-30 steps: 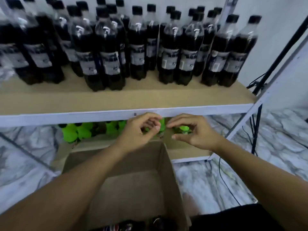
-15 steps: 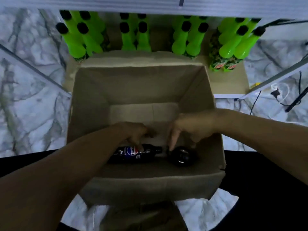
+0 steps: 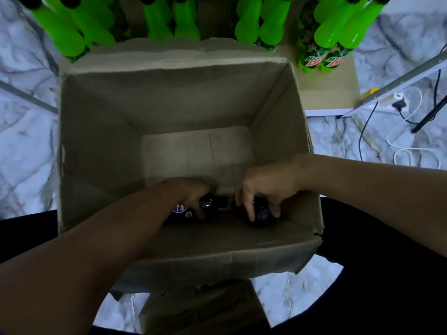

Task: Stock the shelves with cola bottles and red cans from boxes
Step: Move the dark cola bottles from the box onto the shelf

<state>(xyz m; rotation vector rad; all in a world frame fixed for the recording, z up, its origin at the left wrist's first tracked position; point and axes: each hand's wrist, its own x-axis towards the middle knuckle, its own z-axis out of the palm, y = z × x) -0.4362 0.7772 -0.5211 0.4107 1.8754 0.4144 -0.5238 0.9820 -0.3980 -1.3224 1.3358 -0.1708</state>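
Two cola bottles remain at the bottom of the cardboard box point(image 3: 96, 146), low centre of the frame, against the near wall. The left cola bottle point(image 3: 191, 210) lies on its side, label up, cap toward frame right; the left hand point(image 3: 193, 194) has fingers curled over its shoulder and neck. The right cola bottle point(image 3: 260, 212) lies end-on, its rounded end facing the camera; the right hand point(image 3: 263, 189) grips it, with fingers point(image 3: 249, 211) draped down both sides. Judgement: full plastic bottles, moderately heavy, stiff under pressure, smooth and possibly slippery; not fragile, but a drop could dent or fizz them. Best hold is round the neck below the cap, or round the labelled waist. Green soda bottles point(image 3: 321, 32) stand on the lower shelf point(image 3: 326, 93), along the top of the frame.
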